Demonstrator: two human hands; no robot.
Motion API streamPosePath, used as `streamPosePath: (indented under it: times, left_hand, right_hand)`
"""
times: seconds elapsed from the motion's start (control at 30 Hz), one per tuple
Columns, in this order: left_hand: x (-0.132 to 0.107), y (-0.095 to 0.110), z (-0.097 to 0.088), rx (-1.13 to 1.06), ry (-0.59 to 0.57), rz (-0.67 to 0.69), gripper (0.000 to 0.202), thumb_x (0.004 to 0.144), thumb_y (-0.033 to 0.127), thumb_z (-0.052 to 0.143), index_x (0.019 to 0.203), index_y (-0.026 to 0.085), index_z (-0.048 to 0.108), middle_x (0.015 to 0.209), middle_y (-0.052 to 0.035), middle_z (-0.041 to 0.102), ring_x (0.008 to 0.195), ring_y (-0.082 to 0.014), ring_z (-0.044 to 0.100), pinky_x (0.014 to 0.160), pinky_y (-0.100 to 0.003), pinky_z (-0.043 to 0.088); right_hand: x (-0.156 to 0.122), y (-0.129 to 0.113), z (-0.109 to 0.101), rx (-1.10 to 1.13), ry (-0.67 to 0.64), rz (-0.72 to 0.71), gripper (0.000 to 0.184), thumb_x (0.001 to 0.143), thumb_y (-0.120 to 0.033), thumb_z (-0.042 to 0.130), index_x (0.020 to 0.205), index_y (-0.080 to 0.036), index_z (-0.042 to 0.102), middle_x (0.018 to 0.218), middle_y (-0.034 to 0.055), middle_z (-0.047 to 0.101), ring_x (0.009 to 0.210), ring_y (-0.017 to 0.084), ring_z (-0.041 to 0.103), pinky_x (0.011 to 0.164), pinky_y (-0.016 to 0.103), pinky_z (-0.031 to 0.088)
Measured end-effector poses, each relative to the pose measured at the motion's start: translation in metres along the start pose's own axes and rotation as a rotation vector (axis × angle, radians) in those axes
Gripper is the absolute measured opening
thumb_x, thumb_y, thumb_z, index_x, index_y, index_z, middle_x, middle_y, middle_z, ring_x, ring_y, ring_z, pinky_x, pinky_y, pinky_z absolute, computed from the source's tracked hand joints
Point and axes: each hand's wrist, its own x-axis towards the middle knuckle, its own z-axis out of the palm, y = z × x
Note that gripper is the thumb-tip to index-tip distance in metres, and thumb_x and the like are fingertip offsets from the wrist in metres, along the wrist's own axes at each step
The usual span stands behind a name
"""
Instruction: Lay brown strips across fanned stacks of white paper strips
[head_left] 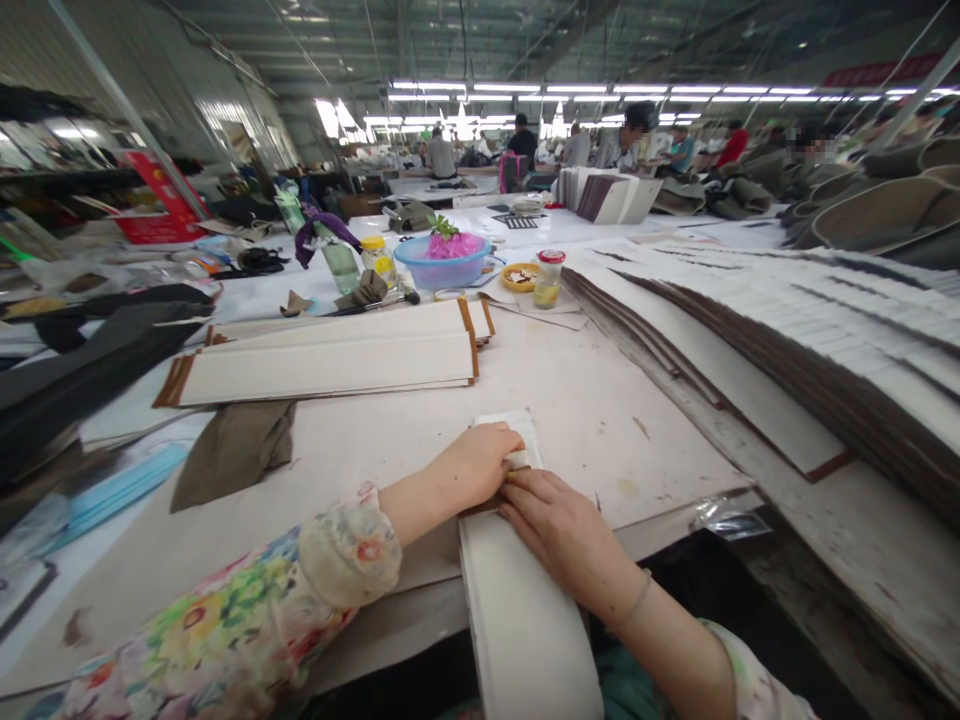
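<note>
A long white panel (517, 620) with a brown end strip runs from the table edge toward my body, its near end hanging down. My left hand (471, 465) is closed at the brown end, fingers curled, with a small pale bit showing at the fingertips. Against the same end, my right hand (570, 545) presses its closed fingers, and its thumb side lies along the panel. Both sets of fingertips meet there and hide part of the brown strip. Just beyond them lies a narrow white piece (534, 430), partly covered by my left hand.
A stack of brown-ended white panels (330, 365) lies at left, beside a dark cloth piece (236, 450). Large layered panels (735, 350) fill the right side. Behind are a blue basin (442, 268), a red-lidded jar (550, 282) and a yellow dish (519, 277). People work farther back.
</note>
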Motion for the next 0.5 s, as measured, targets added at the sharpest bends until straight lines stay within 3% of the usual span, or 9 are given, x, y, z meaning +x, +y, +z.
streamPosePath:
  times: [0.3, 0.5]
  left_hand:
    - [-0.009, 0.005, 0.005, 0.135, -0.015, 0.118, 0.014, 0.080, 0.012, 0.044, 0.080, 0.016, 0.057, 0.083, -0.0035, 0.054, 0.077, -0.0161, 0.049, 0.071, -0.027, 0.040]
    - [-0.012, 0.011, 0.003, 0.173, -0.053, 0.134, 0.017, 0.081, 0.010, 0.042, 0.091, 0.016, 0.054, 0.087, -0.0043, 0.052, 0.081, -0.0171, 0.046, 0.076, -0.029, 0.040]
  right_hand:
    - [-0.003, 0.002, 0.004, 0.017, 0.048, -0.006, 0.018, 0.087, -0.018, 0.042, 0.096, -0.013, 0.058, 0.096, 0.0104, 0.060, 0.096, 0.022, 0.053, 0.086, 0.038, 0.047]
    - [-0.004, 0.004, 0.006, 0.023, 0.054, 0.019, 0.016, 0.085, -0.018, 0.045, 0.092, -0.012, 0.059, 0.093, 0.0113, 0.060, 0.094, 0.022, 0.054, 0.083, 0.037, 0.047]
